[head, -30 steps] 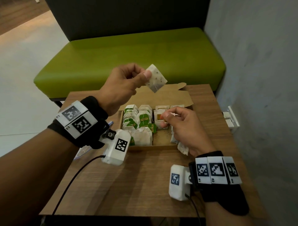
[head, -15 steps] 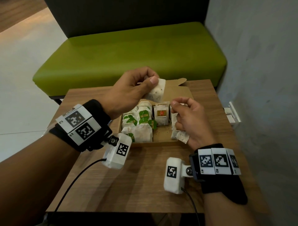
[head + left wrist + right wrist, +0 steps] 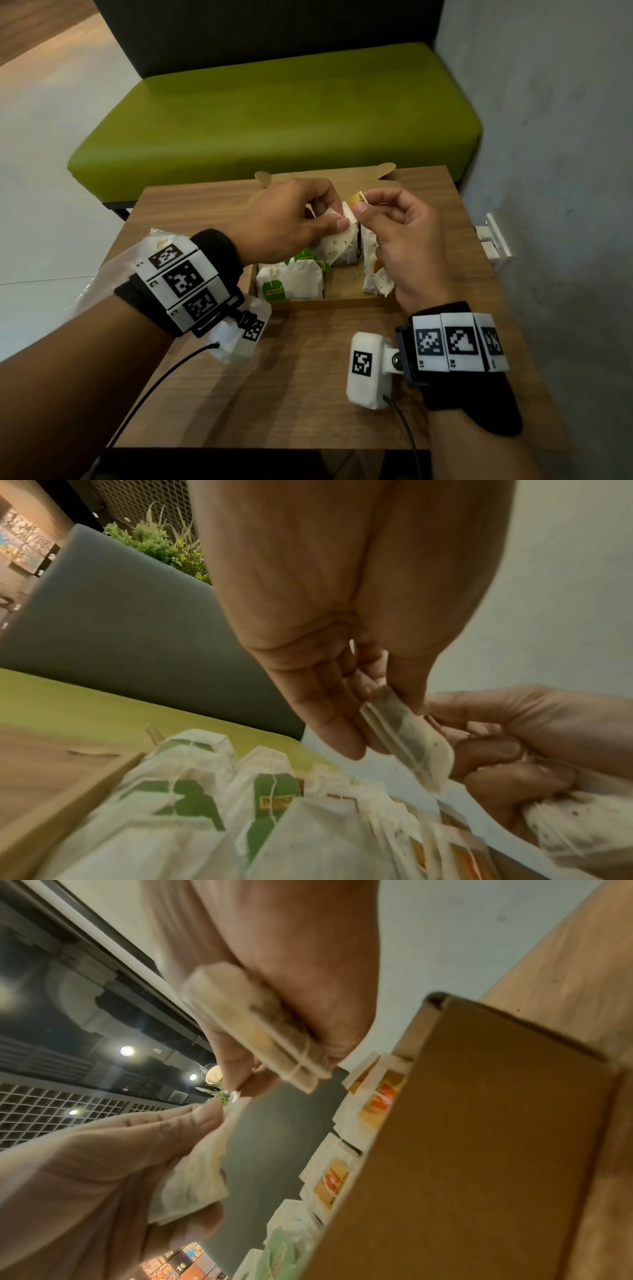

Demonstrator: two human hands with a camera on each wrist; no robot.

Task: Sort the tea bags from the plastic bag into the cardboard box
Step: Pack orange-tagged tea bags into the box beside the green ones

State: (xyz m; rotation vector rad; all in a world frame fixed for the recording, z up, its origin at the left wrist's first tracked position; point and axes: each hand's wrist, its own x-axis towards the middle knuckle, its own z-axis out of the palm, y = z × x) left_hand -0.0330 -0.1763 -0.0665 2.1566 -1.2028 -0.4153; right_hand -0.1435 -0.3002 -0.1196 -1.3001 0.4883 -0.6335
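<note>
Both hands over the open cardboard box [image 3: 346, 301], which sits on the wooden bench [image 3: 308, 394] in front of a green sofa seat [image 3: 274, 113].

Left hand [image 3: 291, 222]: grip narrow, thumb and fingers pinching one pale tea bag [image 3: 337, 243] by its upper edge; bag hangs above the middle of the box; in the left wrist view the same bag [image 3: 407, 737] shows dark leaf through the paper, tilted, clear of the bags below.

Right hand [image 3: 400, 240]: thumb and forefinger pinching a small white tag or string end at the top, just beside the left thumb; lower fingers curled round a bundle of tea bags [image 3: 376, 277] pressed into the palm; right wrist view shows the bundle [image 3: 253, 1031] as several bags stacked flat.

Box contents: green-tagged bags [image 3: 274, 291] in the left part, standing in rows; orange-tagged bags [image 3: 334, 1180] along the right wall; loose specks of tea on the bare floor between them.

Plastic bag [image 3: 102, 287] lies on the bench at the left edge, partly hidden under the left wrist; contents cannot be told.
</note>
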